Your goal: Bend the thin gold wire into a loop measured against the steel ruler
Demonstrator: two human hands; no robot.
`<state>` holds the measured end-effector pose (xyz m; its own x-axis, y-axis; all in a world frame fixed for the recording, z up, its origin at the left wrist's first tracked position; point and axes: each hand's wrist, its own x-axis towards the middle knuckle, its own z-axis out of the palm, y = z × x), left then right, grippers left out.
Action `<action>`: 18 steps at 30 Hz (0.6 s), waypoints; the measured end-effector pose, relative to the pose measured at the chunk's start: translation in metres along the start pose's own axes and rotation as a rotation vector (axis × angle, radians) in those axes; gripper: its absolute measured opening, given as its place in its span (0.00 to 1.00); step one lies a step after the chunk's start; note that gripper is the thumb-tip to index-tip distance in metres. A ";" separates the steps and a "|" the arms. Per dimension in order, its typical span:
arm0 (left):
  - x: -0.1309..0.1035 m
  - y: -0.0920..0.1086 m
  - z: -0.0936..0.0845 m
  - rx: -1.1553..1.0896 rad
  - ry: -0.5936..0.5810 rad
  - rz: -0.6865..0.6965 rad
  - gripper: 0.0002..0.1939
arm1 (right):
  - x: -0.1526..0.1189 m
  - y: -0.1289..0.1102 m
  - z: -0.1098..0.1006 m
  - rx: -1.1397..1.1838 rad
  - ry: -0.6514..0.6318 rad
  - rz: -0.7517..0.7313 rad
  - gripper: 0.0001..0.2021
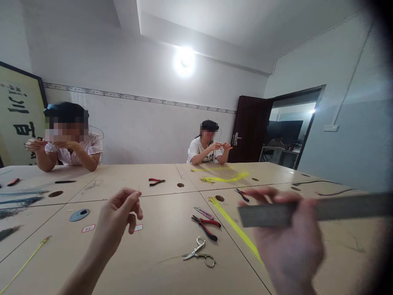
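My right hand [288,241] holds a flat grey metal bar [346,208] raised above the table at the right, thumb across its near face. My left hand [121,213] hovers over the table left of centre, fingers loosely curled and apart, with nothing in it. Between the hands lie silver scissors [198,254], red-and-black pliers [207,225] and pink-handled snips [203,212]. A bundle of yellow cords [236,229] runs diagonally beneath and left of my right hand.
Two people sit across the table [153,246]. More yellow strands [227,177], other pliers [156,181], a grey disc [79,215], dark cords [18,199] and a yellow cord [27,262] lie around. The tabletop has round holes.
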<state>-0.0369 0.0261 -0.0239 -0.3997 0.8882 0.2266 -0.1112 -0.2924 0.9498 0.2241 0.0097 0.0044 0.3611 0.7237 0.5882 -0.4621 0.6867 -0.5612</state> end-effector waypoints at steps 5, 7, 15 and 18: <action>-0.029 0.022 0.015 0.143 -0.187 0.026 0.16 | -0.011 0.042 0.060 0.177 -0.144 0.172 0.19; -0.036 0.026 0.015 0.172 -0.198 0.033 0.16 | -0.016 0.054 0.064 0.159 -0.210 0.224 0.16; -0.041 0.032 0.014 0.112 -0.186 0.072 0.13 | -0.021 0.059 0.058 0.122 -0.502 0.218 0.07; -0.046 0.033 0.018 -0.052 -0.236 -0.032 0.15 | -0.020 0.054 0.054 0.063 -0.524 0.209 0.01</action>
<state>-0.0061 -0.0184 0.0010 -0.1726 0.9538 0.2461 -0.1695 -0.2749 0.9464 0.1484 0.0284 -0.0059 -0.1862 0.7017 0.6877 -0.5335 0.5155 -0.6705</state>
